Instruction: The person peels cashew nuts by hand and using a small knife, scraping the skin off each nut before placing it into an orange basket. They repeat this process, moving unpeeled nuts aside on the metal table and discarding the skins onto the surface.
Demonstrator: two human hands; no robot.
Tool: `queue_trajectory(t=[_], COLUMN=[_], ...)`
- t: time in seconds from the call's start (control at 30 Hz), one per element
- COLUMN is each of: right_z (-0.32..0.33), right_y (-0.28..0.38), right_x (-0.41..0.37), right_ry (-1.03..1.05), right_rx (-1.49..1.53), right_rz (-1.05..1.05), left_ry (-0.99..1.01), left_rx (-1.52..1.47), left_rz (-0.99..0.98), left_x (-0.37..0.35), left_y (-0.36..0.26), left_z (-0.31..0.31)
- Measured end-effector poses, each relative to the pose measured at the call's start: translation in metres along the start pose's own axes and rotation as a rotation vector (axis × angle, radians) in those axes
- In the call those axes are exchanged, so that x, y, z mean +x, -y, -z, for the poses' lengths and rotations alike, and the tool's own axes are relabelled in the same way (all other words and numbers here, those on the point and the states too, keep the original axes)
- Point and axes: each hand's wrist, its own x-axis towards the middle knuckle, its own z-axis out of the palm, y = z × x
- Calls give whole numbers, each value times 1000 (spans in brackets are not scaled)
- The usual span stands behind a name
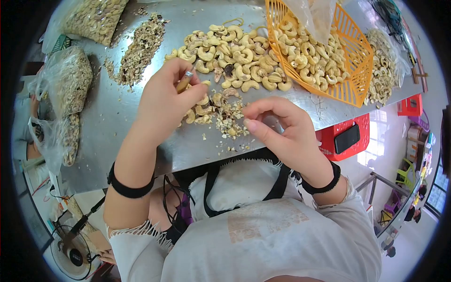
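My left hand (164, 96) is closed around a small knife with a tan handle (183, 84); a bit of its metal shows above the fingers. My right hand (284, 126) has thumb and index fingertips drawn together in a pinch, and anything between them is too small to make out. Between the two hands lie cashew crumbs and broken bits (228, 123), with a few cashews (201, 113) beside the left fingers. Just beyond the hands spreads a large pile of whole cashews (242, 55), a few of them dark.
An orange plastic basket (359, 89) of cashews tilts at the right. Nut fragments (138, 54) lie across the metal table (112, 136). Filled plastic bags (73, 80) stand at the left. A phone (346, 139) rests on a red stool (359, 152) beside the table.
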Motion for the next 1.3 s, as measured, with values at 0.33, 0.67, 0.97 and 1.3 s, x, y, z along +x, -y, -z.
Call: queue_trajectory(t=[0.33,0.67,0.97,1.3], right_z=[-25,-12,-8,-6], right_y=[9,10,2,8], right_x=[1,5,5,4], right_ry=[28,152,132,96], right_rx=[576,788,1113,1074], right_rz=[-294,-419,-542,-540], left_ry=[135,151,141,43], left_rx=[-693,-651,-237,-93], left_rz=[212,161,-216,-398], left_x=[-37,-51,-64,-63], left_y=[-20,-18,-23,-14], left_z=[-16,-15,-27,-33])
